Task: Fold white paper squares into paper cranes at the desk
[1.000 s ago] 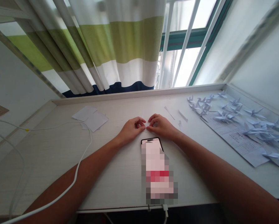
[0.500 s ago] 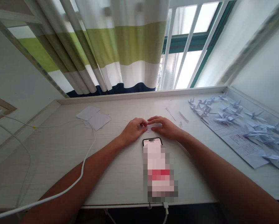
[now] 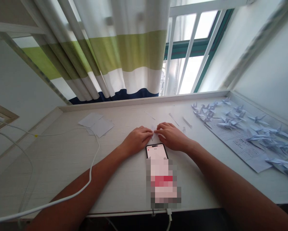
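Observation:
Between my hands a small folded piece of white paper [image 3: 154,136] lies at the desk surface, partly covered by fingers. My left hand [image 3: 138,138] pinches its left side with the thumb and fingers together. From the right, my right hand [image 3: 171,136] has curled fingers, with fingertips on the paper's upper right edge. Just below both hands a phone [image 3: 156,151] lies face up, its lower screen blurred out. Thin paper strips [image 3: 174,119] are scattered beyond my right hand.
A stack of white paper squares [image 3: 102,126] lies at the left. Several folded paper cranes [image 3: 230,123] cover the right side, some on a printed sheet [image 3: 240,147]. A white cable [image 3: 92,165] loops across the left and over my forearm. A raised rim [image 3: 124,104] edges the desk's back.
The view has tilted and shifted slightly. My left fingers have drawn closer together, and more of the folded paper shows between my hands. A thin strip beyond them is now easier to see.

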